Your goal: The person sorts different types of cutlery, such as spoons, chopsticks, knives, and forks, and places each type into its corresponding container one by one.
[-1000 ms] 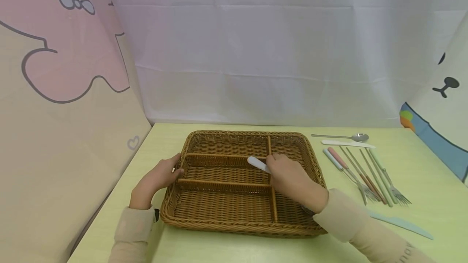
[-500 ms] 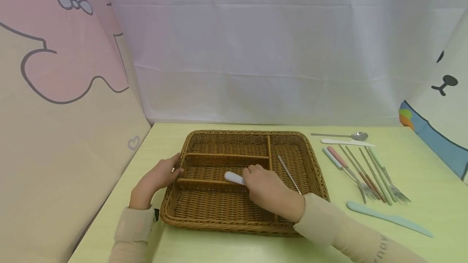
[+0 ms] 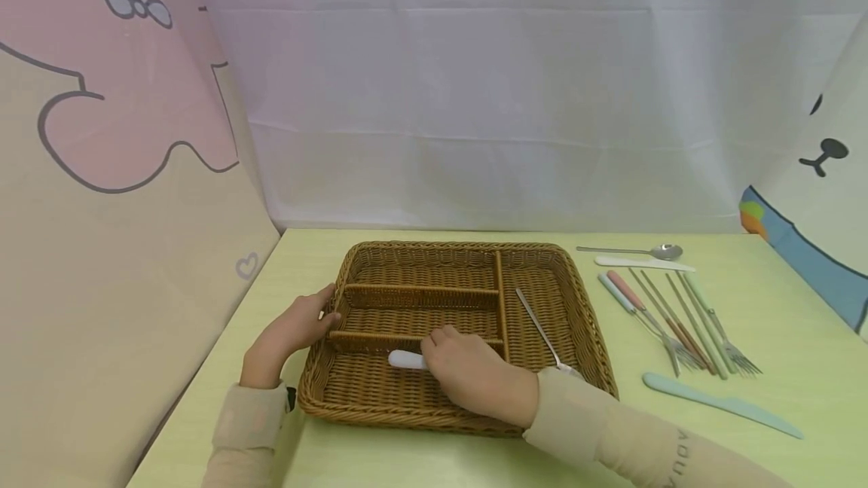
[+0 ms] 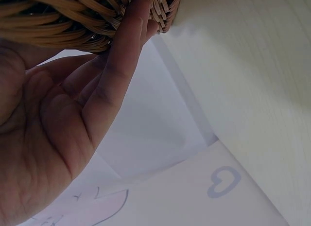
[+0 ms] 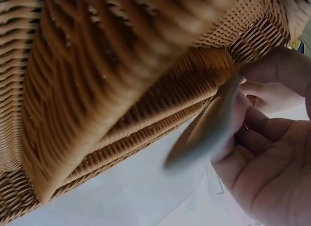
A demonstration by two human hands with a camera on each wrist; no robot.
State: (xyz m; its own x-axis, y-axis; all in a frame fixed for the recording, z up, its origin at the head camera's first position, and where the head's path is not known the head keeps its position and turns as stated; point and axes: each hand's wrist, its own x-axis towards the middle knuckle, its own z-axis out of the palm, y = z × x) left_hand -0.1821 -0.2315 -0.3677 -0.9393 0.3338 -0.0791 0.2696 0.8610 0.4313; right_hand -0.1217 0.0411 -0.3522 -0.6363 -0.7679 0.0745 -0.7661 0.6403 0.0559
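Observation:
My left hand (image 3: 294, 330) grips the left side of the brown wicker basket (image 3: 400, 419), thumb at the rim. In the left wrist view its fingers (image 4: 121, 56) lie along the outer wall. My right hand (image 3: 475, 375) is over the front left compartment, holding a knife by its middle, the white handle (image 3: 407, 359) pointing left. In the right wrist view the knife's blade (image 5: 206, 133) shows blurred past the fingers, beside a wicker divider. A metal spoon (image 3: 539, 326) lies slanted in the right compartment, its bowl partly hidden by my right sleeve.
Right of the basket lie a spoon (image 3: 667, 251), a white knife (image 3: 644, 263), several forks (image 3: 739, 360) and chopsticks (image 3: 654, 303), and a pale green knife (image 3: 722, 404). A white curtain (image 3: 475, 119) hangs behind the table, with printed cloth at both sides.
My right hand has moved left and toward the front with the knife, from the right divider to the front left compartment. The spoon has come into view. My left hand keeps its place.

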